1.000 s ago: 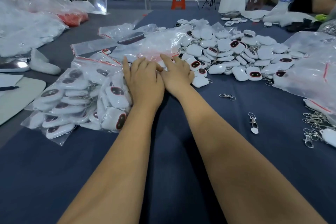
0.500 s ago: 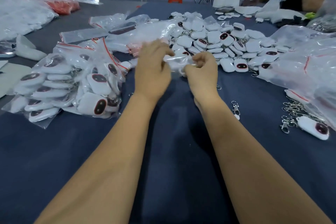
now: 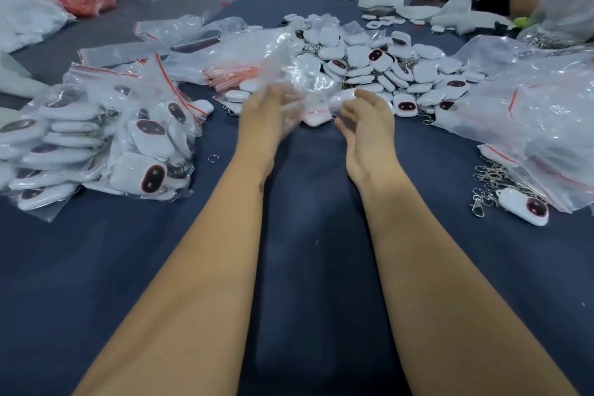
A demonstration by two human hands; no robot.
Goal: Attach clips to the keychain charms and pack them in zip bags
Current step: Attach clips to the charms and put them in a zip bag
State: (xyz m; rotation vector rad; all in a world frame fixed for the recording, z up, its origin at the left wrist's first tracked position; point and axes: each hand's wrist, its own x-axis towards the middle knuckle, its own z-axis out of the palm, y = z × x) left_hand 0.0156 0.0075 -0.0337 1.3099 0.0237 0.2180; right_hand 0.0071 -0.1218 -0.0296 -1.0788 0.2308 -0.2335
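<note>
Big blue table (image 3: 305,267) fills the frame. Pile of loose white charms (image 3: 379,67) sits upper middle, packed bags (image 3: 96,138) at left. Both hands are at center: left hand (image 3: 263,119) is blurry, touching a clear zip bag (image 3: 289,80), can't tell its grip. Right hand (image 3: 366,125) is relaxed, fingers apart, beside a bagged charm (image 3: 316,114). Clips (image 3: 488,180) lie far right.
</note>
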